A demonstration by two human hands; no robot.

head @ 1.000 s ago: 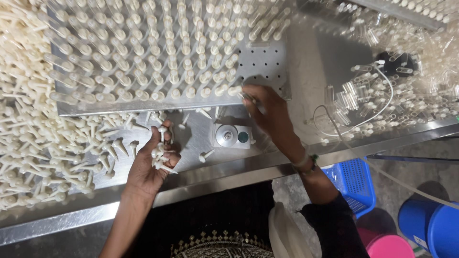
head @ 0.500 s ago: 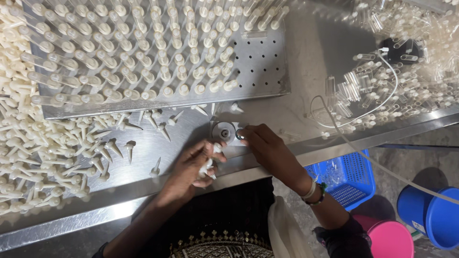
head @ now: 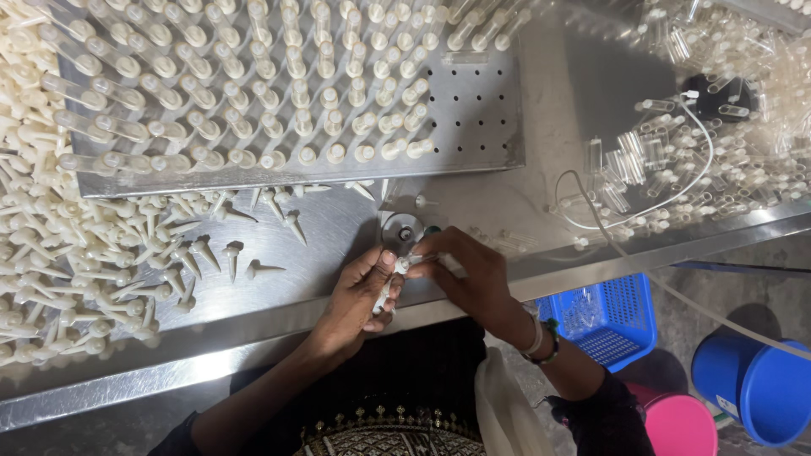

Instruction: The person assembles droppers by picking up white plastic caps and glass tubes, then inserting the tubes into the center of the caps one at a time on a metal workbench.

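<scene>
A small cream plastic piece (head: 404,266), cone-tipped with a flanged head, is pinched between both hands at the near edge of the brushed steel desk (head: 338,228). The left hand (head: 359,295) is closed around it from below, thumb and forefinger narrowed on the stem, with further cream pieces seemingly bunched in the palm. The right hand (head: 469,274) is closed on the same piece from the other side, fingertips meeting those of the left hand. Just beyond the fingers a round metal fitting (head: 402,231) with a dark centre is set into the desk.

A perforated steel tray (head: 473,110) lies further back, most of its holes filled with upright cream caps (head: 279,93) in rows; a bare patch of holes is left at its right end. Loose cone-shaped cream pieces (head: 76,253) are heaped and scattered at the left. Clear short plastic tubes (head: 667,160) are piled at the right, crossed by a thin white cord (head: 642,211). Below the desk edge a blue mesh basket (head: 612,317), a blue bucket (head: 756,384) and a pink bucket (head: 676,426) are seen.
</scene>
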